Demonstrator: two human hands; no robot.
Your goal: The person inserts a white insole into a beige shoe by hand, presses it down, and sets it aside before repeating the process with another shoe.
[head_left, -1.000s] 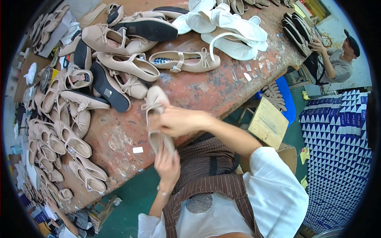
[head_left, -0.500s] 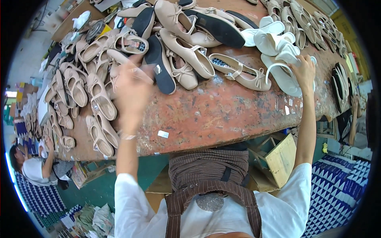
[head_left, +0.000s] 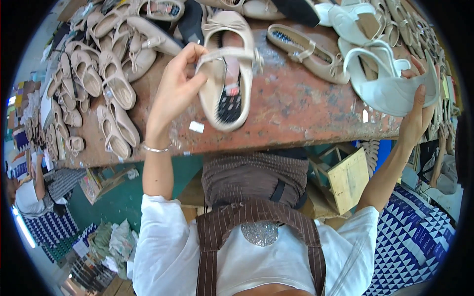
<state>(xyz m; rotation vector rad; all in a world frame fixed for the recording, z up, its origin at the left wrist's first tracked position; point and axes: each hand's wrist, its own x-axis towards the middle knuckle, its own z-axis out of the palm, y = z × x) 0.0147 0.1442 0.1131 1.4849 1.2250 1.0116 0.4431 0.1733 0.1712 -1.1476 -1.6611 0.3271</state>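
Observation:
My left hand (head_left: 174,88) is closed on the edge of a beige strapped flat shoe (head_left: 210,101), which hangs above the table with its toe pointing away from me. A dark, speckled lining shows inside the shoe, and a small bow sits on the toe. On the right, my right hand (head_left: 416,117) grips a curved white insole (head_left: 382,92), thumb on the near face and other fingers mostly behind it. Another beige flat shoe (head_left: 323,69) lies on the table between my hands. Beyond the gripped insole rest more white insoles (head_left: 348,22).
Many beige shoes (head_left: 114,81) are heaped along the table's left side, and more (head_left: 405,27) at the far right. The worn red-brown table (head_left: 286,118) ends in front of my waist. A wooden stool (head_left: 348,177) stands under its edge. Another person (head_left: 32,195) sits at far left.
My left hand has picked up a beige shoe from the heap and brought it nearer. My right hand has lifted a white insole off the pile, moving right and towards me.

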